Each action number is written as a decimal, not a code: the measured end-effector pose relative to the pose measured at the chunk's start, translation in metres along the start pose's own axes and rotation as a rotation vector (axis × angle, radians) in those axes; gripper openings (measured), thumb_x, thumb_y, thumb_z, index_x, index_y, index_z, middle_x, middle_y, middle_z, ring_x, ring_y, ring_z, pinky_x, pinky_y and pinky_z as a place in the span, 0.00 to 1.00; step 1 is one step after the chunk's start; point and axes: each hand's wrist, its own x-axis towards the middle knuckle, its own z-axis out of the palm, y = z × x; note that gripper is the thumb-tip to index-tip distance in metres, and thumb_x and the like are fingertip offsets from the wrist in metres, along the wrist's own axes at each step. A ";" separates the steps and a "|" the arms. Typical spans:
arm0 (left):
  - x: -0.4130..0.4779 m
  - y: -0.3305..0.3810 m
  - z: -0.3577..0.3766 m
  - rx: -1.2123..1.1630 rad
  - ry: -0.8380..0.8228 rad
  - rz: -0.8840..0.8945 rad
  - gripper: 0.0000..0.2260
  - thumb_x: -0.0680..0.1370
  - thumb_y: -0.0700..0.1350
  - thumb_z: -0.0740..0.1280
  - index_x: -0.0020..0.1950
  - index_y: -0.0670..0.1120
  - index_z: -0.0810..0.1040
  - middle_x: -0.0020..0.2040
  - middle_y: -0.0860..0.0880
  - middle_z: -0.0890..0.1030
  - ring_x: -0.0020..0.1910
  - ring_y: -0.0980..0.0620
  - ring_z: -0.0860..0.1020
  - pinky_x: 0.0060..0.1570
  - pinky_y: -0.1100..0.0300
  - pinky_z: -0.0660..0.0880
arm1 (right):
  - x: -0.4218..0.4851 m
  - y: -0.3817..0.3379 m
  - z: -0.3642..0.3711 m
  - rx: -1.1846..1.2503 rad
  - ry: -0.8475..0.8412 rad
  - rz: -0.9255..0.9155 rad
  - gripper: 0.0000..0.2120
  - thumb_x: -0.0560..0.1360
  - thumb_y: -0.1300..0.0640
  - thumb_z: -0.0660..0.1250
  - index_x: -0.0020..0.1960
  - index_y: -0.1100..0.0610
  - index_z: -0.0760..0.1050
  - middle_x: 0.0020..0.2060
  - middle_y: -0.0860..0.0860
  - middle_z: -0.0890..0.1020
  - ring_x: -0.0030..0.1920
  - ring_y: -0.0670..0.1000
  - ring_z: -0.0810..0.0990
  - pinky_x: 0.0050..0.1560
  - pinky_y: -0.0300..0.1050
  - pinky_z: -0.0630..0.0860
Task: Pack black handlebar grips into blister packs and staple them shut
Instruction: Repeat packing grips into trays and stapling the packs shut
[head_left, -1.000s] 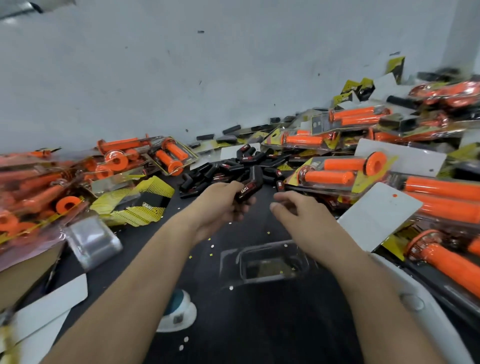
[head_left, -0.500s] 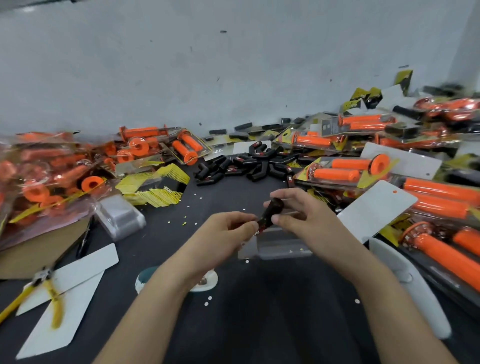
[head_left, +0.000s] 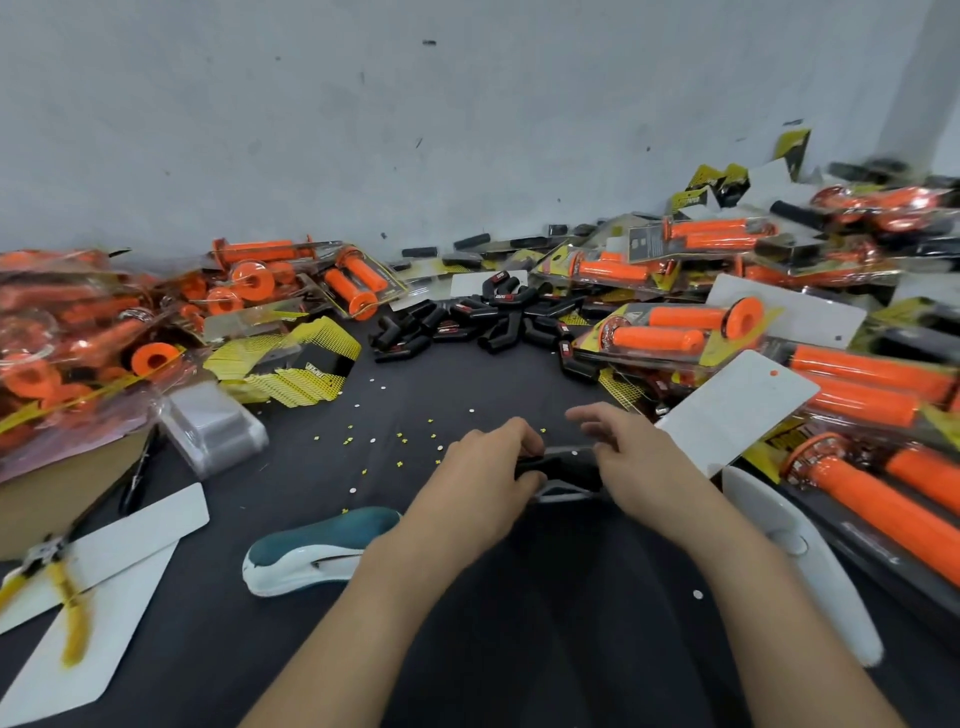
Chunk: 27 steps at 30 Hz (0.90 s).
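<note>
A black handlebar grip (head_left: 558, 465) lies in a clear blister pack (head_left: 566, 493) on the dark table, between my two hands. My left hand (head_left: 485, 478) closes on the grip's left end. At the grip's right end, my right hand (head_left: 634, 462) pinches with thumb and fingers while its index finger sticks out. Most of the blister pack is hidden under my hands. A pile of loose black grips (head_left: 488, 322) lies farther back near the wall. A teal and white stapler (head_left: 317, 548) rests left of my left forearm.
Packs of orange grips (head_left: 670, 332) pile up on the right and on the left (head_left: 78, 332). White backing cards (head_left: 737, 410) lie at right and front left, with yellow-handled pliers (head_left: 57, 587). Clear empty blisters (head_left: 215, 428) sit at left. Small paper dots litter the table.
My hands brought the black grip from the far pile toward me and lowered it into the blister pack on the table. The camera tilted down, showing the stapler fully.
</note>
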 end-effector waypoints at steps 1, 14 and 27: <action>0.000 0.001 0.001 0.011 -0.003 0.005 0.10 0.78 0.51 0.67 0.58 0.56 0.72 0.56 0.50 0.79 0.57 0.45 0.74 0.59 0.48 0.72 | 0.000 -0.001 0.000 -0.007 -0.001 0.004 0.24 0.81 0.67 0.55 0.70 0.46 0.71 0.66 0.50 0.76 0.64 0.49 0.74 0.54 0.39 0.68; 0.001 0.001 -0.003 0.146 0.066 -0.047 0.10 0.79 0.47 0.67 0.60 0.50 0.73 0.59 0.48 0.73 0.58 0.44 0.72 0.53 0.52 0.68 | -0.003 -0.014 0.013 -0.148 -0.054 -0.078 0.25 0.81 0.69 0.56 0.70 0.45 0.71 0.69 0.48 0.71 0.60 0.50 0.75 0.48 0.37 0.69; -0.005 -0.004 -0.015 0.123 0.106 0.028 0.10 0.82 0.53 0.61 0.54 0.50 0.79 0.50 0.50 0.80 0.54 0.48 0.74 0.49 0.52 0.73 | -0.003 -0.017 0.015 -0.215 -0.086 -0.128 0.23 0.80 0.67 0.56 0.69 0.45 0.72 0.68 0.48 0.73 0.64 0.50 0.72 0.56 0.39 0.68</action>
